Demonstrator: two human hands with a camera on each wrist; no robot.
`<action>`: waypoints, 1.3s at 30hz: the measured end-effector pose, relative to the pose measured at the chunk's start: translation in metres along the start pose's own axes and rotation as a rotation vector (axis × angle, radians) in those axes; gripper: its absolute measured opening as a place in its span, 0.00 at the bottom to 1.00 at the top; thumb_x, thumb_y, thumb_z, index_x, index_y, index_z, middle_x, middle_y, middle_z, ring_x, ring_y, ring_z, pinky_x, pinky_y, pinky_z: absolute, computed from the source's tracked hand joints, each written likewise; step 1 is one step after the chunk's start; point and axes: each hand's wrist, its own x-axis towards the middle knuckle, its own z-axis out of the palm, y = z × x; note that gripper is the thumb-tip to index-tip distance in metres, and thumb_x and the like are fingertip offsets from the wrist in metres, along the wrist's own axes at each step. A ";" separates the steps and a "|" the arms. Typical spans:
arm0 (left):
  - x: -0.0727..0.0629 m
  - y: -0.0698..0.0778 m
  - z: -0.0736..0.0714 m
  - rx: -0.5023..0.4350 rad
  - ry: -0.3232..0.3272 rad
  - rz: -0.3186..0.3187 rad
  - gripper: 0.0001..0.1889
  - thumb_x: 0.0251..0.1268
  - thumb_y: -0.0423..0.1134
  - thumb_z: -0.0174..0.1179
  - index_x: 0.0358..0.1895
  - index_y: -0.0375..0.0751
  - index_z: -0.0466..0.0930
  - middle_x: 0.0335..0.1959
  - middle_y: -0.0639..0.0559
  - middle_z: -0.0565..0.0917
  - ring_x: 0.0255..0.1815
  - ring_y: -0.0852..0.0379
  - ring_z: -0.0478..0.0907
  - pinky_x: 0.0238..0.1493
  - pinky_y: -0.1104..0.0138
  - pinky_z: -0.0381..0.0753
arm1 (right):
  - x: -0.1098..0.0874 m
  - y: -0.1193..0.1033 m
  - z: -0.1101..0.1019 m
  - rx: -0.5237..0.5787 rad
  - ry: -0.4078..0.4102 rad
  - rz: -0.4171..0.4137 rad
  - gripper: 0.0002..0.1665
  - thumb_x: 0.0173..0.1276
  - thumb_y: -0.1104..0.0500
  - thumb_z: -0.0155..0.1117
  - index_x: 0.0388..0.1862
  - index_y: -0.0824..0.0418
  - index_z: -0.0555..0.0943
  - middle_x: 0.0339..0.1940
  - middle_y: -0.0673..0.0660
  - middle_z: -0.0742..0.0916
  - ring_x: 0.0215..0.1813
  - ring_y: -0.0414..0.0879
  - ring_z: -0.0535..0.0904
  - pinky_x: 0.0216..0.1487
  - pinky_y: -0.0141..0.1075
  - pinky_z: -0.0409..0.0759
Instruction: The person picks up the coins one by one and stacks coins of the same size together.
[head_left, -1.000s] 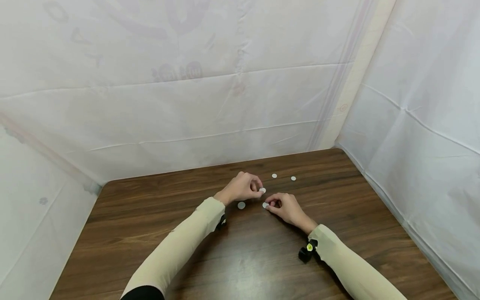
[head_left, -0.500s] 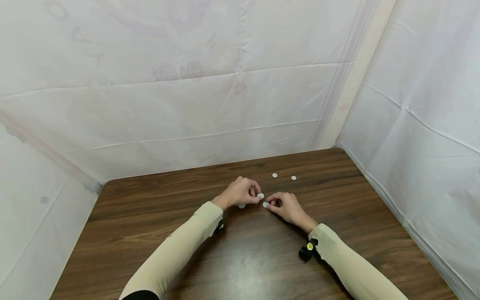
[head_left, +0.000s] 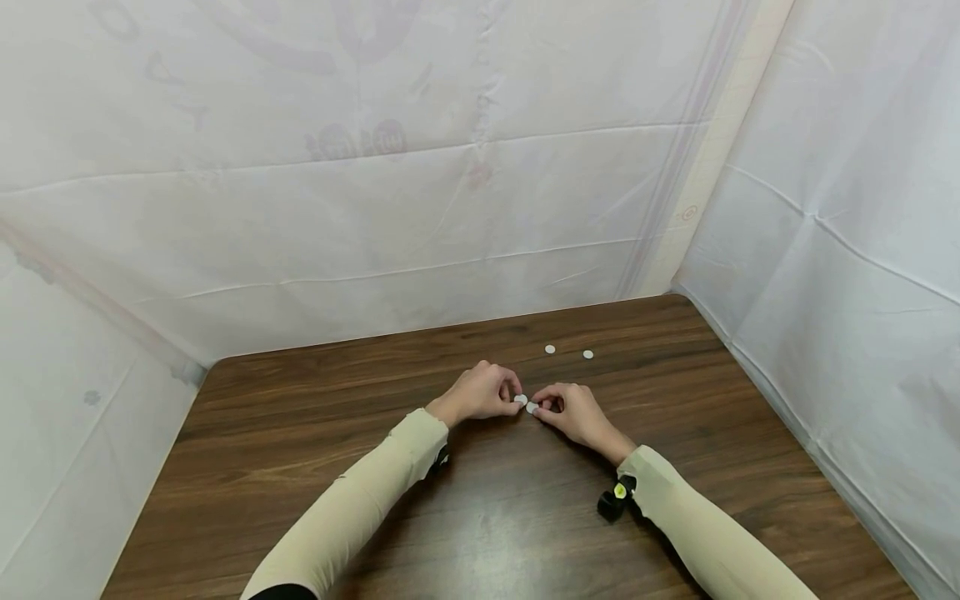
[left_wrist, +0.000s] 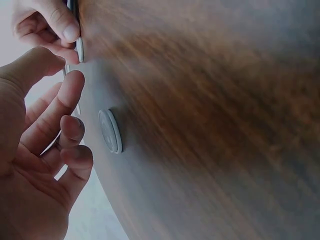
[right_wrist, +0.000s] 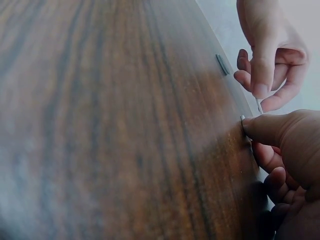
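Note:
My left hand [head_left: 478,393] pinches a small white disc [head_left: 521,400] between thumb and fingertips. Close to its right, my right hand [head_left: 579,415] pinches a second white disc [head_left: 532,407], low over the wooden table [head_left: 300,467]. The two held discs are nearly edge to edge; I cannot tell whether they touch. Another disc [left_wrist: 111,131] lies flat on the wood beside the left hand in the left wrist view, with a layered-looking rim. The left hand hides it in the head view, while the right wrist view shows this disc [right_wrist: 222,65] edge-on.
Farther back on the table lie a white disc [head_left: 550,349] and, to its right, another white disc [head_left: 588,355]. White sheeting [head_left: 420,225] rises behind the table's back edge and along both sides. A small black device [head_left: 611,505] hangs at the right wrist.
My left hand has come toward the front with its disc, down to the disc in my right hand, and now covers the disc lying beside it. The right hand has stayed nearly still.

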 end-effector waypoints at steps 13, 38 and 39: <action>0.004 0.004 0.006 0.072 -0.030 0.011 0.05 0.66 0.43 0.69 0.40 0.48 0.87 0.20 0.66 0.80 0.20 0.69 0.75 0.24 0.72 0.75 | 0.001 0.000 -0.002 0.000 -0.005 0.004 0.06 0.67 0.59 0.75 0.41 0.57 0.90 0.27 0.42 0.83 0.26 0.36 0.73 0.30 0.32 0.73; 0.003 0.008 0.016 0.070 -0.034 -0.007 0.08 0.67 0.43 0.70 0.44 0.46 0.88 0.20 0.64 0.78 0.19 0.68 0.74 0.22 0.72 0.73 | 0.000 0.000 -0.001 -0.003 -0.012 0.010 0.05 0.67 0.58 0.75 0.41 0.55 0.90 0.28 0.42 0.84 0.26 0.36 0.73 0.30 0.32 0.73; 0.002 0.008 0.016 0.067 -0.033 -0.007 0.08 0.67 0.43 0.70 0.44 0.46 0.88 0.20 0.64 0.78 0.19 0.68 0.74 0.22 0.72 0.73 | 0.000 0.000 -0.001 -0.003 -0.011 0.010 0.05 0.67 0.58 0.75 0.41 0.55 0.90 0.28 0.42 0.84 0.26 0.36 0.73 0.30 0.32 0.73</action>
